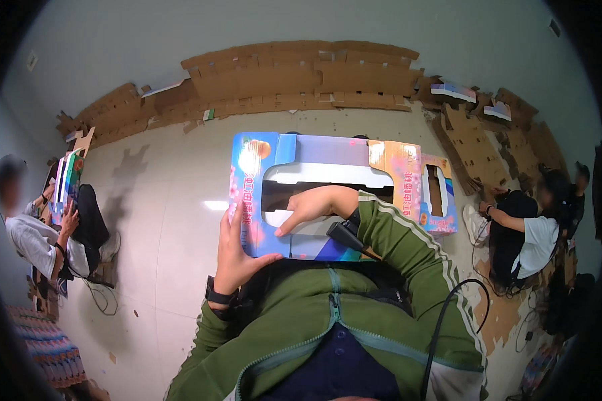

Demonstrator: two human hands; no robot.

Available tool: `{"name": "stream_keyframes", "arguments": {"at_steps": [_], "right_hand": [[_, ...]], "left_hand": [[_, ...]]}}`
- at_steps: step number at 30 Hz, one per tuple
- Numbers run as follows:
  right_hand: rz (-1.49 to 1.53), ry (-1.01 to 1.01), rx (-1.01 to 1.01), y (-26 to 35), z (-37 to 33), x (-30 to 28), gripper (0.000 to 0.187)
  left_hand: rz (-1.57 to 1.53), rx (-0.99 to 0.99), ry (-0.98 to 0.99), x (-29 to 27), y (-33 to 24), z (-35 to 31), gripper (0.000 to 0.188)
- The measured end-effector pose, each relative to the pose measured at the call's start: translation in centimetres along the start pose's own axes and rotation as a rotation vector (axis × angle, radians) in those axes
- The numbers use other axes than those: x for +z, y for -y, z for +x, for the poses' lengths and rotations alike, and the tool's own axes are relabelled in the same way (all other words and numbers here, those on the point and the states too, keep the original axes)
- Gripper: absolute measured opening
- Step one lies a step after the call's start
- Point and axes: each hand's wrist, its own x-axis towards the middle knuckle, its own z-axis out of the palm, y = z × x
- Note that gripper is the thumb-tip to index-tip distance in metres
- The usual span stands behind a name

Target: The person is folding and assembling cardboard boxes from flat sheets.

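A colourful printed carton (255,174) in blue, pink and orange lies in front of my body, with a large cut-out window in its upper face. My left hand (237,257) grips its near left corner, thumb along the near edge and fingers up the left side. Across the window reaches my right hand (318,204). Its thumb presses the blue panel at the window's left edge, while its other fingers dip inside and are mostly hidden. A white inner flap (301,174) shows along the window's far side.
Beyond the carton's right side is a similar printed carton (448,217). Flattened brown cardboard (301,70) lines the far wall; more sheets (471,144) lie at right. One person (37,240) sits at left holding a carton, another (532,234) at right. A black cable (441,314) hangs by my right arm.
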Motion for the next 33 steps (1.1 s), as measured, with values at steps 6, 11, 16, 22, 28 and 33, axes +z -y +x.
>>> {"name": "stream_keyframes", "arguments": {"at_steps": [6,11,16,22,28,33], "right_hand": [[0.237,0.031,0.019,-1.1,0.1,0.5,0.056],[0.215,0.07,-0.045,-0.9,-0.2,0.5,0.048],[-0.026,-0.005,-0.058,-0.6,-0.3,0.3,0.047],[-0.113,-0.148,-0.055,-0.5,-0.5,0.9,0.048],[-0.05,-0.201,-0.089,-0.6,-0.4,0.9,0.045],[-0.219,-0.429,-0.145,0.5,-1.8,1.4,0.036]], "left_hand": [[0.013,0.002,0.004,0.1,0.1,0.1,0.124],[0.047,0.022,-0.018,0.1,0.1,0.1,0.124],[0.021,0.005,-0.017,0.3,0.1,0.4,0.124],[0.01,0.04,-0.04,0.5,0.6,0.5,0.123],[0.016,0.076,-0.049,0.5,0.9,1.0,0.122],[0.006,0.067,-0.032,0.4,0.6,1.2,0.123]]}}
